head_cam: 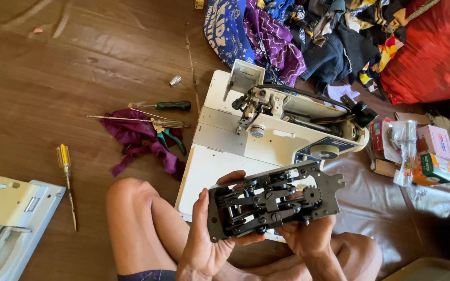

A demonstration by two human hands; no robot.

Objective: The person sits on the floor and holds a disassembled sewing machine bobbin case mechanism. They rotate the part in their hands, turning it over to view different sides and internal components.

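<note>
I hold a black metal mechanism plate point(274, 200) with levers, springs and a small gear, flat in front of me above my knees. My left hand point(204, 237) grips its left end, thumb along the edge and fingers behind. My right hand point(308, 234) supports it from below on the right side. Just beyond it sits a white sewing machine point(266, 130) with its cover off, inner parts and a black cable exposed.
On the wooden floor to the left lie a yellow-handled screwdriver point(66, 169), a green-handled screwdriver point(170, 105), pliers on a purple rag point(136, 138) and a grey machine cover point(9, 221). Piled fabrics point(308, 36) lie behind; small boxes point(433, 153) sit at right.
</note>
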